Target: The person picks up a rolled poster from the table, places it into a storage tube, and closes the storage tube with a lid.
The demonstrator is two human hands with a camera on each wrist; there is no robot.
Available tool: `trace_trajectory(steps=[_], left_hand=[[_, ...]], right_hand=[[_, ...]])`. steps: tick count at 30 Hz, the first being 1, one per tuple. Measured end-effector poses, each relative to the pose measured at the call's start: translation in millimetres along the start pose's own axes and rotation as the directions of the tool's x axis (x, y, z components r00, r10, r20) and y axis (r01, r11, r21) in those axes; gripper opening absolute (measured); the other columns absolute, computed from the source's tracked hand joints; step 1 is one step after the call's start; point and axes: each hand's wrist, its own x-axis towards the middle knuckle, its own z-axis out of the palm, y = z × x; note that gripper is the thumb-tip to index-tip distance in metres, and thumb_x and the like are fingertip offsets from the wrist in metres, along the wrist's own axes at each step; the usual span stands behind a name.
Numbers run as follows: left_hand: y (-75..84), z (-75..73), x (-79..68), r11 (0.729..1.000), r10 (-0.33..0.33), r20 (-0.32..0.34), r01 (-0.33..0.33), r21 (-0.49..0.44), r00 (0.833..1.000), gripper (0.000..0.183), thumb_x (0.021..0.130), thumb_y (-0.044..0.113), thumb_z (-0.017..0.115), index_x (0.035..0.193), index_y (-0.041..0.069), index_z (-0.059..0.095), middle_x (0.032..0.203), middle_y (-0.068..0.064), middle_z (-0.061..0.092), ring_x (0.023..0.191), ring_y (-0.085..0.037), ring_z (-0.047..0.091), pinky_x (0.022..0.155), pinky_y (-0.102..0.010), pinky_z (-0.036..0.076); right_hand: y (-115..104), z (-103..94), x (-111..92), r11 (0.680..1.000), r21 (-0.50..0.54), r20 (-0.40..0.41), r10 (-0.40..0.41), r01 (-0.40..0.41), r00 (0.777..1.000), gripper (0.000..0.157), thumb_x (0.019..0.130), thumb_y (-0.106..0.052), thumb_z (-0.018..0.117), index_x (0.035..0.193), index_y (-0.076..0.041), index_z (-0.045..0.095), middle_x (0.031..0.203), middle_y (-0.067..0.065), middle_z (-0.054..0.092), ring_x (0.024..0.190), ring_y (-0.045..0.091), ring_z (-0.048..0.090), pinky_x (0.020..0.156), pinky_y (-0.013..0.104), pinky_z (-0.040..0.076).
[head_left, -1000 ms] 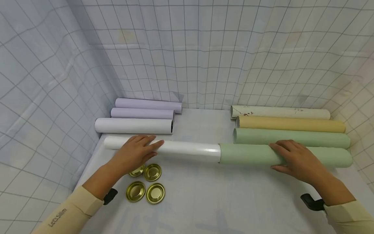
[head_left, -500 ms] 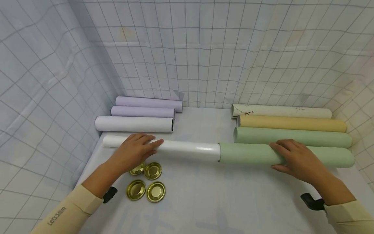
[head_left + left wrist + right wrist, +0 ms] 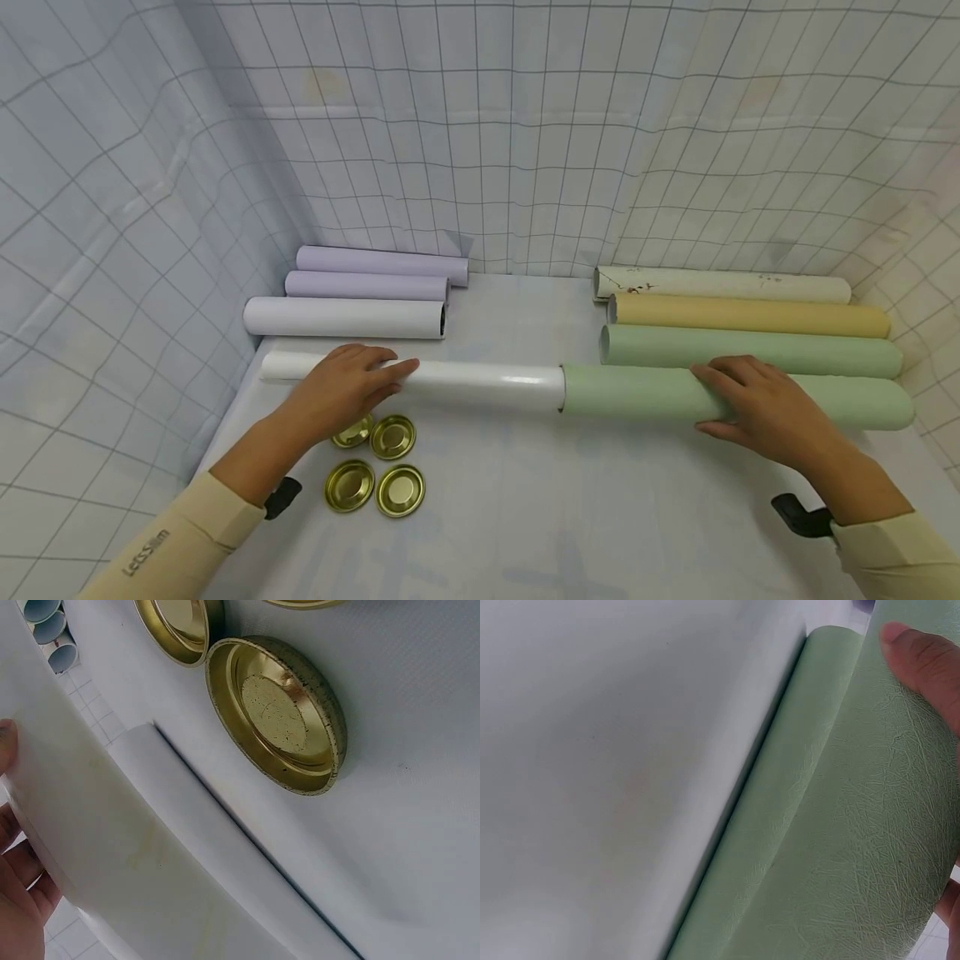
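At 9 o'clock, lilac rolls and white roll lie parallel, probably parked. 8 o'clock: left hand part-curled over white tube, gripping, likely steadying it. 7 o'clock: gold lids, apparently set aside. 5 o'clock: white tube meets green tube; nested or butted, can't tell. 4 o'clock: right hand half-open round green tube, gripping, likely for alignment. 3 o'clock: green roll, yellow roll.
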Motion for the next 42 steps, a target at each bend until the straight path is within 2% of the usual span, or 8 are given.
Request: trace_trajectory(steps=[16, 22, 30, 36, 39, 42], left_hand=[[-1.0, -0.3, -0.7, 0.999, -0.013, 0.048, 0.015, -0.029, 0.999, 0.048, 0.083, 0.011, 0.079, 0.129, 0.018, 0.067, 0.102, -0.006, 0.066, 0.093, -0.026, 0.065, 0.083, -0.046, 0.053], [-2.2, -0.3, -0.8, 0.998, -0.007, 0.046, 0.01, -0.058, 0.999, 0.049, 0.084, 0.009, 0.078, 0.13, 0.018, 0.066, 0.1, -0.004, 0.066, 0.088, -0.023, 0.063, 0.076, -0.042, 0.053], [-4.4, 3.1, -2.8, 0.996, 0.048, 0.029, -0.045, -0.082, 0.998, 0.056, 0.081, 0.005, 0.079, 0.133, 0.016, 0.062, 0.098, -0.004, 0.064, 0.082, -0.023, 0.062, 0.071, -0.039, 0.053], [-4.2, 2.2, -2.6, 0.996, 0.062, 0.021, -0.061, -0.061, 0.998, 0.052, 0.083, 0.01, 0.078, 0.132, 0.019, 0.063, 0.101, -0.007, 0.064, 0.085, -0.024, 0.063, 0.072, -0.039, 0.054], [-4.2, 2.4, -2.8, 0.996, 0.076, -0.001, -0.076, -0.054, 0.997, 0.039, 0.095, 0.02, 0.068, 0.133, 0.02, 0.061, 0.103, -0.008, 0.064, 0.088, -0.026, 0.063, 0.076, -0.041, 0.054], [-3.9, 3.3, -2.7, 0.993, 0.097, -0.027, -0.098, -0.067, 0.995, 0.033, 0.106, 0.033, 0.048, 0.134, 0.02, 0.058, 0.104, -0.007, 0.063, 0.086, -0.025, 0.063, 0.077, -0.041, 0.054]], right_hand=[[0.8, 1.9, -0.2, 1.0, -0.008, -0.011, -0.018, 0.018, 1.0, 0.077, 0.094, -0.072, 0.037, 0.125, -0.006, 0.062, 0.109, 0.011, 0.061, 0.098, 0.034, 0.059, 0.076, 0.055, 0.05], [-0.8, 1.3, -0.3, 1.0, -0.012, -0.004, -0.015, 0.015, 1.0, 0.077, 0.094, -0.072, 0.036, 0.125, -0.006, 0.062, 0.108, 0.011, 0.06, 0.098, 0.035, 0.058, 0.076, 0.056, 0.05], [-0.9, 1.7, -0.8, 1.0, -0.015, 0.011, 0.002, -0.001, 1.0, 0.078, 0.094, -0.072, 0.036, 0.125, -0.005, 0.062, 0.109, 0.013, 0.06, 0.097, 0.036, 0.058, 0.079, 0.056, 0.049], [-1.1, 1.1, -0.4, 1.0, -0.003, 0.014, 0.007, -0.007, 1.0, 0.078, 0.093, -0.072, 0.036, 0.125, -0.005, 0.061, 0.109, 0.013, 0.061, 0.096, 0.036, 0.059, 0.078, 0.055, 0.049], [-1.2, 0.7, -0.3, 1.0, 0.01, 0.015, 0.007, -0.007, 1.0, 0.078, 0.093, -0.073, 0.037, 0.125, -0.005, 0.062, 0.109, 0.012, 0.061, 0.095, 0.035, 0.06, 0.077, 0.054, 0.05], [-1.4, 0.6, -0.1, 1.0, 0.02, 0.021, 0.012, -0.012, 1.0, 0.079, 0.092, -0.073, 0.038, 0.125, -0.005, 0.061, 0.109, 0.011, 0.061, 0.094, 0.034, 0.06, 0.077, 0.053, 0.05]])
